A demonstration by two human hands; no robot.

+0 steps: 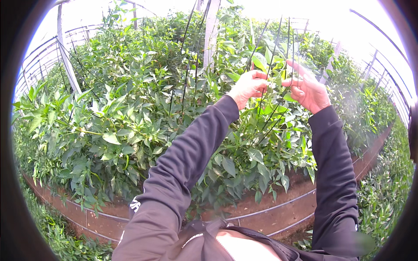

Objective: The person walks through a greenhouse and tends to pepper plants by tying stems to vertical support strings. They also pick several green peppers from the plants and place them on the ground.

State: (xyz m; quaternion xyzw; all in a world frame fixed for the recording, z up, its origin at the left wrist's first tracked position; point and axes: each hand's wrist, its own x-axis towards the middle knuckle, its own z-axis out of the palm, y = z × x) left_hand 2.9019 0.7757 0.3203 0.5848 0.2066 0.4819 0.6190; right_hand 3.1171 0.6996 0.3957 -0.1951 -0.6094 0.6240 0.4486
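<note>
My left hand (250, 87) is raised among the upper leaves of a pepper plant (258, 156). Its fingers curl in beside a black support string (271, 55); whether they grip the string or a stem is hard to make out. To its right is my right hand (308, 88), index finger pointing up and the other fingers partly bent. Thin black strings (288, 42) pass close to those fingertips, and nothing held shows in that hand. Leafy shoots (259, 62) fill the gap between the hands. Both forearms are in dark sleeves.
Dense pepper plants (98, 127) with small white flowers stretch across the bed. A pale post (211, 36) rises behind them, and another post (68, 62) leans at left. A brown bed edging (274, 215) with pipe-like rails curves before me. Low greenery (385, 202) grows at right.
</note>
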